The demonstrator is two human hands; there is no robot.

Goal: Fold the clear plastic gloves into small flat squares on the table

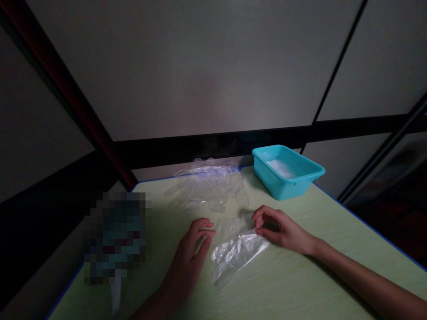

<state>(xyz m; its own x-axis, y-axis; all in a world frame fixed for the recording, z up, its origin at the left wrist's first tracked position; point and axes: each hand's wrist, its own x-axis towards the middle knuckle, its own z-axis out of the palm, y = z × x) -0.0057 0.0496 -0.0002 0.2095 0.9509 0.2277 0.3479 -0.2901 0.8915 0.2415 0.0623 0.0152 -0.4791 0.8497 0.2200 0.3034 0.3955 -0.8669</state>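
A clear plastic disposable glove (238, 255) lies crumpled and partly folded on the table in front of me. My right hand (276, 226) pinches its upper right edge between thumb and fingertips. To the left of the glove, my left hand (195, 249) hovers with thumb and fingers apart and nothing between them. Farther back, a loose pile of clear plastic gloves (213, 189) spreads across the table, several overlapping.
A turquoise plastic basket (288, 189) with something white inside stands at the back right of the pale green table (300, 284). On the left lies a blurred-out greenish object (116, 240). White cabinet panels (213, 71) rise behind the table's far edge.
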